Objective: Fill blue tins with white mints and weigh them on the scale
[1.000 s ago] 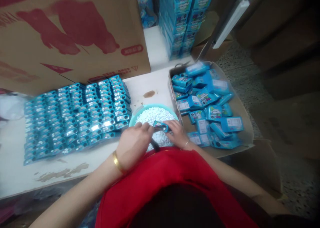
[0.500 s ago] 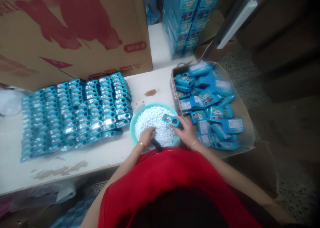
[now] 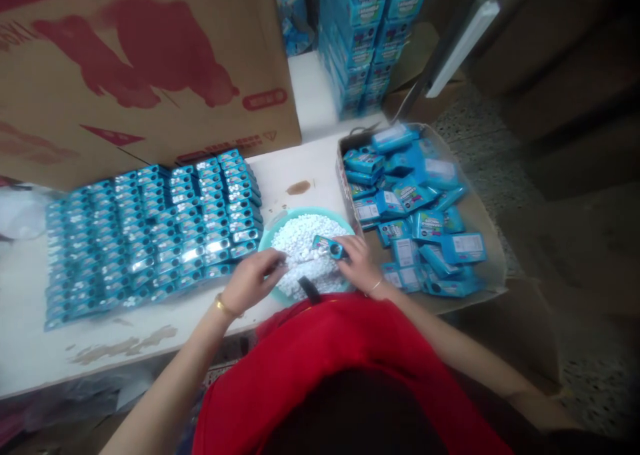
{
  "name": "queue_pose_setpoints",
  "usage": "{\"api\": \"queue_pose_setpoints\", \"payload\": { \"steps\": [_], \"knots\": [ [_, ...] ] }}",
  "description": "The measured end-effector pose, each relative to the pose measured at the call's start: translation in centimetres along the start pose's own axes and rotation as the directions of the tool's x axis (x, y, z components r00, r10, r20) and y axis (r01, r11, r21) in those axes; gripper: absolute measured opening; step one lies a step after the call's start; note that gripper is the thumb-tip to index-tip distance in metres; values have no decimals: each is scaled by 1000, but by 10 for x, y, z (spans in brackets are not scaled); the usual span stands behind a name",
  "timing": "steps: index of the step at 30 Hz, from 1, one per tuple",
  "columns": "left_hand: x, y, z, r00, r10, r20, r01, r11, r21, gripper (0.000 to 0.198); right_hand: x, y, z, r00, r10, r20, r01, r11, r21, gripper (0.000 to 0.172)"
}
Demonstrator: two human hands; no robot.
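A teal basin (image 3: 265,243) full of small white candy pellets (image 3: 305,232) stands on the table close to my body. Over the pellets, my right hand (image 3: 359,263) grips a small blue candy box (image 3: 326,246), whose narrow face with a dark round spot points up. My left hand (image 3: 254,278) is at the basin's left rim, fingers pressed together; whatever they pinch, if anything, is too small to see. A short black handle-like piece (image 3: 309,288) pokes out at the basin's near side, apart from both hands.
Rows of blue boxes (image 3: 150,235) stand packed on the white table (image 3: 280,168) at left. At right, an open carton (image 3: 493,262) holds loose blue boxes. Behind are a large cardboard box (image 3: 200,122) and a tall stack of blue packs (image 3: 367,48).
My left hand has left the black piece and moved left to the basin's rim. The right hand, still gripping the candy box, has shifted slightly left.
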State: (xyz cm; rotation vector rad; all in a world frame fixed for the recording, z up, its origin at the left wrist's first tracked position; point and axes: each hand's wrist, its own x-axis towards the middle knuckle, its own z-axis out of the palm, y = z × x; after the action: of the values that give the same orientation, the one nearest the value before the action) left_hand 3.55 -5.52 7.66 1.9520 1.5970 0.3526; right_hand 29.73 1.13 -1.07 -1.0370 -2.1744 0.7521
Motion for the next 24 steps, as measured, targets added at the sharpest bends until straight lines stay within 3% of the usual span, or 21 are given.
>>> {"api": "queue_pose_setpoints", "payload": {
  "steps": [3, 6, 10, 13, 15, 18, 21, 24],
  "knots": [
    [13, 25, -16, 994, 49, 93, -66, 980, 188, 20, 1, -5, 4, 999, -46, 26, 46, 999, -13, 50],
    [24, 52, -22, 991, 1, 132, -50, 930, 365, 18, 2, -10, 6, 997, -52, 50, 53, 998, -19, 51],
    [30, 89, -27, 992, -42, 116, -20, 877, 479, 16, 2, -13, 7, 997, -40, 67, 41, 999, -9, 50],
    [28, 97, -35, 989, -15, 145, -67, 838, 541, 18, 1, -10, 8, 998, -50, 47, 49, 999, 18, 49],
    [22, 82, -38, 994, -40, 99, -20, 839, 544, 15, 0, -7, 6, 999, -47, 19, 46, 998, 41, 48],
    [10, 28, -26, 983, -184, 27, 152, 878, 453, 15, -1, -3, 1, 999, 15, -34, -13, 997, 77, 41],
    [0, -29, 15, 934, -347, 84, 307, 901, 307, 12, -1, 0, -5, 993, 97, -73, -89, 990, 107, 35],
    [2, -54, 75, 930, -354, 100, 328, 921, 212, 7, 0, 2, -9, 986, 142, -91, -132, 985, 107, 35]
  ]
}}
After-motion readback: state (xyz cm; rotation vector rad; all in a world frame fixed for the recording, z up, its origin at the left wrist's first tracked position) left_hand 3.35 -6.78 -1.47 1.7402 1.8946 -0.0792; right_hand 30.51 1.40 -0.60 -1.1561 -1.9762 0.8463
